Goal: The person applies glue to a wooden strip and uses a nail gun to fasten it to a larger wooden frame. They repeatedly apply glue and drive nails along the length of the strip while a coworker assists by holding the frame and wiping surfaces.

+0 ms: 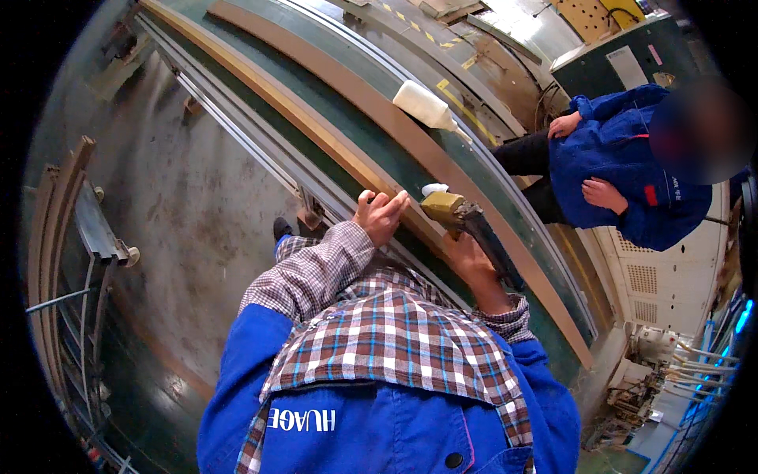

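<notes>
A long pale wooden strip (316, 129) runs diagonally along the near edge of the green-topped workbench. My left hand (381, 217) grips this strip, with bent fingers over it. My right hand (471, 261) is closed around what looks like a nail gun (444, 207), with a scuffed yellowish head and a long dark body. Its head points toward my left hand, close above the strip; whether it touches the wood I cannot tell. Beyond the strip lies a wider brown board (355, 89). A white squeeze bottle (424, 103) with a narrow nozzle rests on its side past the board.
Across the bench stands a person in a blue jacket (616, 162), hands held at the front. On the left, a metal rack (87, 225) carries curved brown boards. A dark green cabinet (624, 55) is at the back right, and machinery with hoses (655, 355) stands lower right.
</notes>
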Demonstrator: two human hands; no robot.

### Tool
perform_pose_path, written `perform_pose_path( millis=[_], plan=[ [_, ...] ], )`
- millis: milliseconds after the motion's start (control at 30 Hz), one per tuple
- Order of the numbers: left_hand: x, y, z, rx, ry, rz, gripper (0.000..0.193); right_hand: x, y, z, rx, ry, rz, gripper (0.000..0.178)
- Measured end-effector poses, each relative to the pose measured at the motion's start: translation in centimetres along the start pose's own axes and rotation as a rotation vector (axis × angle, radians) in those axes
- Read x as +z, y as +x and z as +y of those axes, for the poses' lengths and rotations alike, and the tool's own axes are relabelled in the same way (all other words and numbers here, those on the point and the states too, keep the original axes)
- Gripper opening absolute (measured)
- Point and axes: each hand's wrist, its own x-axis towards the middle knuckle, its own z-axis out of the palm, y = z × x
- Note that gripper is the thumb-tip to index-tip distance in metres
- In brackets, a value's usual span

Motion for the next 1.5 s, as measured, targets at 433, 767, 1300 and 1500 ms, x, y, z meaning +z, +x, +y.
perform_pose_path(
  millis=[433, 767, 1300, 1500],
  plan=[
    [1.0, -0.1, -0.3, 0.008, 0.048, -0.029, 0.040, 3.0, 0.0, -1.4, 0.259, 0.653, -0.358, 0.041],
    [-0.5, 0.8, -1.1, -0.177, -0.365, -0.065, 0.037, 5.0, -0.7, -2.4, 0.369, 0.774, -0.069, 0.041],
    [-1.2, 0.7, -0.8, -0.317, -0.440, -0.063, 0.045, 4.0, 1.2, -2.0, 0.073, 0.404, -0.040, 0.038],
    [-0.7, 0.5, -0.9, -0.037, -0.133, -0.034, 0.033, 1.9, 3.4, -1.2, 0.308, 0.875, -0.029, 0.036]
  ],
)
